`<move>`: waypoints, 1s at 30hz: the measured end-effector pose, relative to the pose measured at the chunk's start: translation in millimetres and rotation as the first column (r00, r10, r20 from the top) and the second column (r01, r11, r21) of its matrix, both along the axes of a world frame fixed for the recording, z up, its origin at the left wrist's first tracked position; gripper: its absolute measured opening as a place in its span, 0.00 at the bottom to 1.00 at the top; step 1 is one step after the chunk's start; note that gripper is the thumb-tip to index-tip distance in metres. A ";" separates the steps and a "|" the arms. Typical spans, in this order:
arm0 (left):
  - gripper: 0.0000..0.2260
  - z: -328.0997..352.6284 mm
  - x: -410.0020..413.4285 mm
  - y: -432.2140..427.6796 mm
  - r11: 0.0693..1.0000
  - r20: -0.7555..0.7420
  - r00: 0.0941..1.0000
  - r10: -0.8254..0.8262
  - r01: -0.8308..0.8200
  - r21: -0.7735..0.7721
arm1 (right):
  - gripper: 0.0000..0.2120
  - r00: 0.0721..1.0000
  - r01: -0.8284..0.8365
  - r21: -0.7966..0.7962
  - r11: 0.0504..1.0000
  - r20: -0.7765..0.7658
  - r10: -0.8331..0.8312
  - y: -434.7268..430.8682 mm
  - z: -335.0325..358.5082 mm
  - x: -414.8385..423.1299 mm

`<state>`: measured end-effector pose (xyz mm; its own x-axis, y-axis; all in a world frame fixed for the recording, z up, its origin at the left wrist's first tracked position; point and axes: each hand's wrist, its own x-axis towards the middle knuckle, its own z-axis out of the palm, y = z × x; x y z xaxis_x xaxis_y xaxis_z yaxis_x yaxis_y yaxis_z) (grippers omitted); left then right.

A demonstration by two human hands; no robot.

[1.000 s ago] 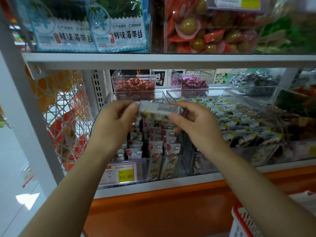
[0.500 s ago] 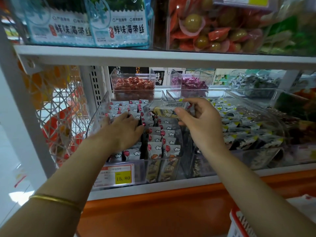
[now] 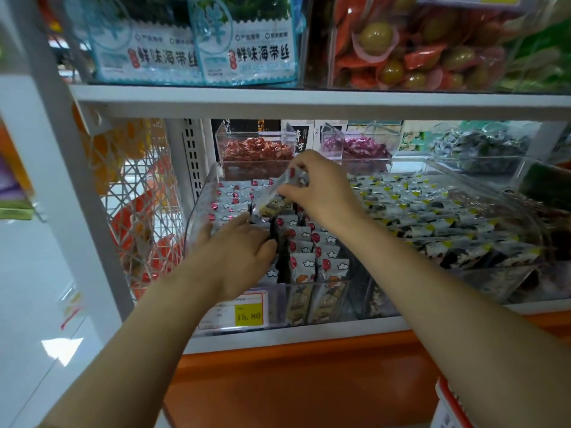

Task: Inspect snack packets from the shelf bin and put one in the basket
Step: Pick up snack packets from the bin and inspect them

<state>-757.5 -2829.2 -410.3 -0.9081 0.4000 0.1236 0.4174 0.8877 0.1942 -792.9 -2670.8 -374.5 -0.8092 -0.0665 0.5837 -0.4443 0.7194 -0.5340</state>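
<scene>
- Above the left shelf bin (image 3: pixel 197 211), a snack packet (image 3: pixel 276 202) hangs tilted, its upper end toward the back of the shelf and its lower end sloping down to the left.
- Its wrapper is clear with a red mark near the top, and something brown shows at the low end.
- The right hand (image 3: pixel 323 193) has it by the upper end, pinched between the thumb and the curled fingers, with the back of the hand toward the camera.
- The packet's lower end comes down just beside the left fingertips; the blur there makes it hard to say whether they touch.
- The left hand (image 3: pixel 238 253) lies palm down inside the bin, fingers stretched forward and fairly straight on top of the stock, the thumb out to the right.
- Rows of upright packets (image 3: pixel 304 262), white with red balloons and clouds, fill the bin beneath both hands.
- A price tag (image 3: pixel 239 310) with a yellow patch reading 15.80 sits on the bin's front wall.
- Just right of it, a wider clear tray (image 3: pixel 463 171) holds dark packets with yellow marks.
- Behind the bin stand two small clear boxes, one of red sweets (image 3: pixel 256 152) and one of purple sweets (image 3: pixel 361 149).
- A white wire side panel (image 3: pixel 139 193) closes the shelf on the left.
- On the upper shelf (image 3: pixel 309 103) stand blue-and-white seaweed bags (image 3: pixel 244 50) and, to their right, orange packs with green fruit (image 3: pixel 411 54).
- The basket (image 3: pixel 446 396), red-rimmed and white, shows only at the bottom right corner, well apart from the held packet.
</scene>
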 end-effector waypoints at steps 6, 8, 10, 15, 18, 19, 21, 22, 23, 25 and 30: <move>0.17 4.6 5.2 -11.1 0.982 0.003 0.998 -0.066 0.065 0.178 | 0.18 0.977 -0.066 0.245 0.967 0.213 0.013 -21.2 -4.7 -21.5; 0.16 6.8 4.0 -12.8 0.974 -0.046 0.998 -0.047 0.056 0.218 | 0.19 0.973 -0.064 0.290 0.955 0.233 -0.006 -24.2 -5.4 -25.2; 0.16 9.0 2.7 -14.3 0.988 -0.082 0.997 -0.006 0.019 0.154 | 0.14 0.964 -0.102 0.364 0.926 0.265 0.001 -25.6 -7.7 -29.2; 0.22 19.0 -2.0 -24.6 0.989 -0.224 0.969 0.102 -0.123 -0.083 | 0.11 0.939 -0.177 0.622 0.763 0.338 -0.058 -28.1 -16.0 -37.8; 0.23 14.5 -3.6 -29.8 0.987 -0.196 0.973 0.119 -0.138 -0.084 | 0.14 0.925 -0.207 0.570 0.795 0.379 -0.032 -25.6 -12.6 -42.9; 0.23 11.0 -4.4 -29.9 0.986 -0.209 0.972 0.111 -0.133 -0.096 | 0.15 0.919 -0.210 0.498 0.841 0.394 -0.003 -24.5 -11.1 -44.2; 0.24 4.9 -4.7 -29.0 0.987 -0.260 0.960 0.101 -0.130 -0.097 | 0.15 0.925 -0.174 0.342 0.924 0.377 0.035 -23.0 -7.6 -46.2; 0.24 3.0 -4.8 -28.6 0.988 -0.282 0.954 0.099 -0.128 -0.085 | 0.14 0.937 -0.140 0.292 0.946 0.349 0.031 -22.2 -6.2 -47.8; 0.24 1.8 -5.1 -28.3 0.990 -0.298 0.950 0.095 -0.122 -0.076 | 0.13 0.949 -0.104 0.268 0.958 0.315 0.015 -21.6 -4.8 -50.4; 0.25 0.8 -5.9 -28.6 0.990 -0.314 0.945 0.087 -0.117 -0.078 | 0.12 0.963 -0.056 0.283 0.957 0.269 -0.024 -22.0 -3.3 -57.1; 0.25 -1.2 -6.3 -27.7 0.993 -0.322 0.944 0.074 -0.101 -0.068 | 0.06 0.961 -0.017 0.572 0.820 0.236 -0.144 -31.5 -11.0 -67.9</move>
<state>-763.8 -2856.8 -411.5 -0.8586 0.3418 0.3822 0.3653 0.9308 -0.0119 -860.8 -2702.3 -385.5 -0.9378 -0.2610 0.2290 -0.2918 0.9498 -0.1126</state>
